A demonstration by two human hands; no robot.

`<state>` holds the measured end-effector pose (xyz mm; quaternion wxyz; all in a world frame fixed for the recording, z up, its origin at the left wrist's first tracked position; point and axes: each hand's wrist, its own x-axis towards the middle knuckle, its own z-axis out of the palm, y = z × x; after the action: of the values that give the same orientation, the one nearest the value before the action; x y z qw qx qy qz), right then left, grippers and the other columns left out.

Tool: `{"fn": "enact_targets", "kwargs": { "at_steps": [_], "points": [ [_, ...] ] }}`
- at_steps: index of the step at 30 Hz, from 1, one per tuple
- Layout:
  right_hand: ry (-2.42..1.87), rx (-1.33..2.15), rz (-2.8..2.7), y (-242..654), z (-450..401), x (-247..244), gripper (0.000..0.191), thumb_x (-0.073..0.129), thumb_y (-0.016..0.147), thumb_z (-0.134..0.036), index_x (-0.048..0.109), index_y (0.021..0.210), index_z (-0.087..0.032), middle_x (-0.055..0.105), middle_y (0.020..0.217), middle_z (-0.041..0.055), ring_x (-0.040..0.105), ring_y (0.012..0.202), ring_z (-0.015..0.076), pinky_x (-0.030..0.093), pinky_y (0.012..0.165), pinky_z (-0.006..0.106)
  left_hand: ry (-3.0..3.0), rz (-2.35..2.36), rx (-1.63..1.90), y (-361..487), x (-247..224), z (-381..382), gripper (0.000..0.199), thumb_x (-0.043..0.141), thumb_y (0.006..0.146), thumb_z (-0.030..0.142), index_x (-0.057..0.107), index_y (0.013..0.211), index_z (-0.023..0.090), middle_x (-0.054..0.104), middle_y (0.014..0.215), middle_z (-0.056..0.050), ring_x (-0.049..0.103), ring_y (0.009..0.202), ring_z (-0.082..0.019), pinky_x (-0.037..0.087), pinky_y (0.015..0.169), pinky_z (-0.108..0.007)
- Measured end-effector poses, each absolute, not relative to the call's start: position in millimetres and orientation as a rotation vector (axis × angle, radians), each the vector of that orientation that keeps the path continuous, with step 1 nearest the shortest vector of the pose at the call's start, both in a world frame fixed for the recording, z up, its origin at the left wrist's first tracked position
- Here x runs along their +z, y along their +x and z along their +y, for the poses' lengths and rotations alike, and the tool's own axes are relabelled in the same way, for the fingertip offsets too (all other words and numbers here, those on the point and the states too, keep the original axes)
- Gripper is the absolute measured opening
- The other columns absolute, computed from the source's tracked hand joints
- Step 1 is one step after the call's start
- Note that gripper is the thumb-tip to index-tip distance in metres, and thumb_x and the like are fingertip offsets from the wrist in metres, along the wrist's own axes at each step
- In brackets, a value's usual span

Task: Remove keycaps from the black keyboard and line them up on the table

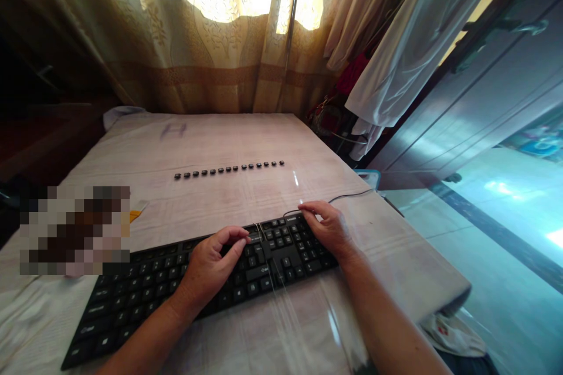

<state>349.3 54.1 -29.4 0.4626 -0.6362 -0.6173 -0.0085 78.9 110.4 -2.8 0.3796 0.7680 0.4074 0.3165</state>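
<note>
Bent low over a black keyboard (pixel 255 274), left hand (pixel 212 259) and right hand (pixel 326 229).
Right beneath both hands, at the near side of the pale cloth (pixel 246 136), long side running left to right on a slant, left end closest in. Just right of the keyboard's middle, the left hand, curled, finger and thumb tips close together. By the top right corner, the right hand, one finger out near the thin cable (pixel 352 194), thumb a bit apart. Too small to tell whether pinching anything with either hand, or to read the pale label (pixel 291 219) at that corner. Past the fingers, a line of small black pieces (pixel 228 170), right end nearest the right hand. Farther, a purple mark (pixel 173 130) like an H, then the curtain (pixel 189 76).
</note>
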Motion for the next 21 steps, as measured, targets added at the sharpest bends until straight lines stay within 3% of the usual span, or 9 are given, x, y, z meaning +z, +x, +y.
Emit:
{"fn": "enact_targets", "kwargs": {
  "at_steps": [21],
  "points": [
    [-1.593,0.037,-1.612,345.3,54.3,-27.4,0.018,0.055,0.084,-0.018,0.073,0.087,-0.023,0.074,0.084,0.0045,0.068,0.081,0.0201,0.055,0.078,0.035,1.985,1.053,0.785,79.0,-4.4,111.3,0.020,0.056,0.081,0.037,0.070,0.087,0.023,0.076,0.082,0.000,0.071,0.079,-0.018,0.056,0.076,-0.029]
  ]
}}
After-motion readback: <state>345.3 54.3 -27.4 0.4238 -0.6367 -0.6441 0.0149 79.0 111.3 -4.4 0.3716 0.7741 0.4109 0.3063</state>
